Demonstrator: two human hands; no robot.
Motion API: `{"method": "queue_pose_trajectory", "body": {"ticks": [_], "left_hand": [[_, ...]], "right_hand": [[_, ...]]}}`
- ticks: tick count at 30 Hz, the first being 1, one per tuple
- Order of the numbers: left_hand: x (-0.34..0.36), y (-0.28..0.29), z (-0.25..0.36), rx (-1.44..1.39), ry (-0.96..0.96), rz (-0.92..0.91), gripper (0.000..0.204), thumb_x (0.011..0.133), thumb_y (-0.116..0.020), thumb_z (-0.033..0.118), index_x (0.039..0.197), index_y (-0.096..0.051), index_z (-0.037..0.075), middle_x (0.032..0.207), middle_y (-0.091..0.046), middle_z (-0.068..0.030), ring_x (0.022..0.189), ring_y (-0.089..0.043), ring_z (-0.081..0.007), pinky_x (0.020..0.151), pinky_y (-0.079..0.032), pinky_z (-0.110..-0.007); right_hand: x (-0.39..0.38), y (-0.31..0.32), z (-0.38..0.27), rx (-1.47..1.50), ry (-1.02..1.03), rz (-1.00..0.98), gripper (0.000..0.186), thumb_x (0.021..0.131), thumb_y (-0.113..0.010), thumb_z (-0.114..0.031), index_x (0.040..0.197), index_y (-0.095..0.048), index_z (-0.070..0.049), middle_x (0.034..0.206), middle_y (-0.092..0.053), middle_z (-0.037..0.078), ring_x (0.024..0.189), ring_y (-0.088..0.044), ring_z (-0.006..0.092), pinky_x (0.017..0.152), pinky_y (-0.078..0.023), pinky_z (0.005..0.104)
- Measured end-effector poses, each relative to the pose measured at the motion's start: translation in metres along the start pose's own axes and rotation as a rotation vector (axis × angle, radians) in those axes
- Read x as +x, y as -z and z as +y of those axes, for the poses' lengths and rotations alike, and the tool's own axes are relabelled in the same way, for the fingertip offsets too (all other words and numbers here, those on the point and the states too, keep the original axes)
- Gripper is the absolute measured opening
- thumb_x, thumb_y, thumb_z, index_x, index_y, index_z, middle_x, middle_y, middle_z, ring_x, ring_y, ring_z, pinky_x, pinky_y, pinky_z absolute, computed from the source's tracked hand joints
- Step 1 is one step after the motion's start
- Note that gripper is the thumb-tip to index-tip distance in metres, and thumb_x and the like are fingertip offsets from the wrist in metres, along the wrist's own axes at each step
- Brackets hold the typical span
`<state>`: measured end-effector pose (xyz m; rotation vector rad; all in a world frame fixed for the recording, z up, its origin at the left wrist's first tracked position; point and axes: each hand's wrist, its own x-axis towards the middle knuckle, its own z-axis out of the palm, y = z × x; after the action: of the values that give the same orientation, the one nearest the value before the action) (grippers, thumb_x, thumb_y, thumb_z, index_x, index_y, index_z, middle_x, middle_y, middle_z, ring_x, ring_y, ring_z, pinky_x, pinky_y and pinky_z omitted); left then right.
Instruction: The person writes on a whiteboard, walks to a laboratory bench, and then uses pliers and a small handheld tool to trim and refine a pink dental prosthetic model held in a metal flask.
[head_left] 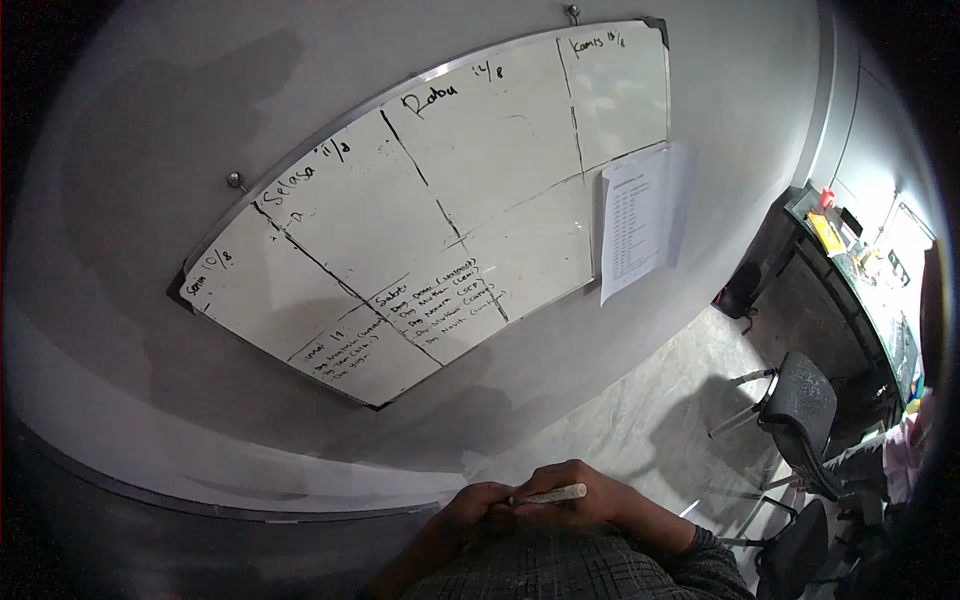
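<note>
Close in front of my body, both hands meet around a pale, pen-shaped marker [560, 494]. My right hand [585, 508] is closed on its barrel, and the blunt pale end sticks out to the right. The fingers of my left hand [474, 507] are curled and pinch the marker's other end, which looks dark. Whether a cap sits there is hidden by the fingers. Beyond my hands, a whiteboard [520, 150] hangs on the grey wall, split by black lines into sections with handwriting in several of them.
A printed sheet [635, 230] is fixed at the whiteboard's right edge. To the right, a black office chair [803, 400] and another dark chair [795, 550] stand on the grey floor [610, 410]. A brightly lit desk [870, 290] with small items lines the far right.
</note>
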<state>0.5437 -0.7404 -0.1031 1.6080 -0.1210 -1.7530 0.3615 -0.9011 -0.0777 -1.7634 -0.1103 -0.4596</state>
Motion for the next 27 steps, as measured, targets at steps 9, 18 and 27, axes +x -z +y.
{"method": "queue_pose_trajectory", "body": {"ticks": [9,18,27], "left_hand": [[-0.004,-0.019,0.018,-0.008,-0.142,0.082,0.042,0.114,-0.048,0.037,0.089,-0.063,0.007,0.065,-0.044,0.0045,0.056,-0.041,-0.0109,0.056,-0.036,-0.030],[0.006,-0.012,0.014,0.004,-0.475,-0.216,0.044,0.114,-0.049,0.041,0.103,-0.067,0.002,0.080,-0.058,-0.0025,0.068,-0.053,-0.0150,0.068,-0.045,-0.033],[0.002,-0.027,0.009,0.283,-0.503,-0.106,0.039,0.116,-0.047,0.033,0.092,-0.060,0.005,0.079,-0.052,0.0009,0.075,-0.047,-0.0116,0.074,-0.038,-0.030]], "right_hand": [[-0.011,-0.003,0.015,-0.020,-0.117,0.107,0.024,0.093,-0.082,-0.010,0.114,-0.077,0.000,0.104,-0.078,0.015,0.095,-0.078,0.0256,0.083,-0.062,0.0356],[-0.015,0.005,0.000,0.210,-0.282,0.310,0.025,0.094,-0.080,-0.007,0.116,-0.076,0.003,0.103,-0.080,0.016,0.093,-0.077,0.0184,0.081,-0.061,0.0312],[-0.038,-0.001,0.002,0.198,-0.238,0.348,0.019,0.095,-0.078,-0.006,0.112,-0.077,0.003,0.098,-0.080,0.015,0.089,-0.075,0.0177,0.079,-0.060,0.0317]]}}
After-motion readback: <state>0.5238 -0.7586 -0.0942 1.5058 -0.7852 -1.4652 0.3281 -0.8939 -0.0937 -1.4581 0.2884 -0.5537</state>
